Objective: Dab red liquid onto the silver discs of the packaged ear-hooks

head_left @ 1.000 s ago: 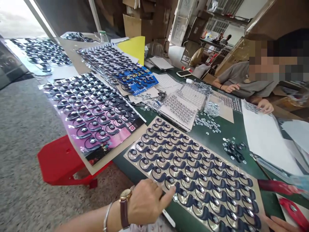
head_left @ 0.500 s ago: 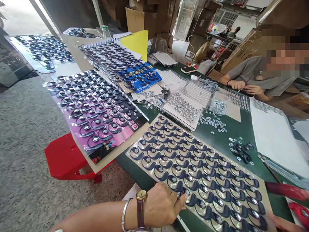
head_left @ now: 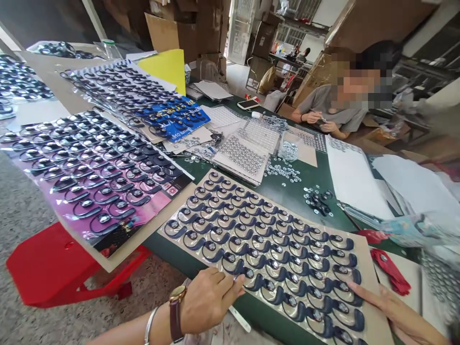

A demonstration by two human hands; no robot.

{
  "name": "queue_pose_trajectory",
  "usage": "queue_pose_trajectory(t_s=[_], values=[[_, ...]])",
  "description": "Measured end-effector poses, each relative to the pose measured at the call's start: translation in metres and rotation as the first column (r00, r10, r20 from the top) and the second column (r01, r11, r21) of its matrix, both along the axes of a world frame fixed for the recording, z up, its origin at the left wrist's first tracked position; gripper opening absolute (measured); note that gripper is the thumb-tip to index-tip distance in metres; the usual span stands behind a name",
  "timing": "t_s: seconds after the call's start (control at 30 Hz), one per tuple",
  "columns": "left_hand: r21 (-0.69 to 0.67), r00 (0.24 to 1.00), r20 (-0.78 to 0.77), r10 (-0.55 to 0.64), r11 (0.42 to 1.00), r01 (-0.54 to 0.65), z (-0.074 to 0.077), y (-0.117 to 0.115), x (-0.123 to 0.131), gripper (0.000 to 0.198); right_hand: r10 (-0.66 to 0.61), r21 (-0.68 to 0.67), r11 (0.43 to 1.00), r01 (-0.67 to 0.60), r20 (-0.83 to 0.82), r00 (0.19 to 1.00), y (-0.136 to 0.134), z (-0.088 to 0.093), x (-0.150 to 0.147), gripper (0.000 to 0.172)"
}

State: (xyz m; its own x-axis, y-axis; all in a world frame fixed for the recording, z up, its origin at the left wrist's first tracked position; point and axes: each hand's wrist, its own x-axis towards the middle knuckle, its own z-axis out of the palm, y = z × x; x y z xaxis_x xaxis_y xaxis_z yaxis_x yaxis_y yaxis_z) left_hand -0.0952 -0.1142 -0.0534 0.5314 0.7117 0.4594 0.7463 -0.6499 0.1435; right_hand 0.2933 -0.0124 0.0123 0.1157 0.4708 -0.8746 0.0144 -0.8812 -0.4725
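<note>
My left hand (head_left: 206, 301), with a watch and a bangle on the wrist, is at the near edge of a tan board (head_left: 375, 292). Its fingers are curled and pressed together beside a dark hook-shaped piece; what they grip, if anything, is hidden. Rows of these dark curved pieces (head_left: 276, 273), each with a shiny round gem, lie on the board under clear film. A pale narrow strip (head_left: 240, 320) shows below my left hand. My right hand (head_left: 402, 306) reaches in from the right, index finger stretched out and its tip on a piece near the board's right side.
Sheets of similar pieces lie left on a pink printed sheet (head_left: 124, 201) and a blue one (head_left: 187, 120). A red stool (head_left: 46, 263) stands below. Gem trays (head_left: 244, 153), loose discs (head_left: 283, 171), scissors (head_left: 359, 215) and a red cloth (head_left: 391, 273) surround the board. A co-worker (head_left: 323, 103) sits opposite.
The view has swung right, so the table's things sit further left. My right hand now shows more fully, with a finger on the board. My left hand stays curled at the near edge.
</note>
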Motion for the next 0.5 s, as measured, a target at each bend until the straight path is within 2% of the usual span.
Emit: queue_pose_trajectory(t_s=[0.1,0.2,0.33,0.5], values=[[0.019,0.999,0.029,-0.023,1.0,0.023,0.002,-0.002,-0.005,0.019,0.043,0.091,0.995,-0.043,-0.002,0.999,-0.015,0.013,-0.001,0.09],[0.043,0.997,0.057,-0.059,0.997,0.057,0.003,-0.001,-0.008,0.017,-0.014,0.21,0.978,0.018,-0.02,1.0,-0.033,0.022,-0.001,0.091],[0.066,0.989,0.028,-0.143,0.988,0.141,0.004,0.002,-0.012,0.02,-0.133,0.286,0.947,0.145,-0.062,0.989,-0.051,0.022,-0.001,0.088],[0.091,0.965,-0.061,-0.255,0.961,0.26,0.005,0.005,-0.02,0.02,-0.14,0.319,0.931,0.18,-0.143,0.98,-0.051,0.02,0.007,0.087]])
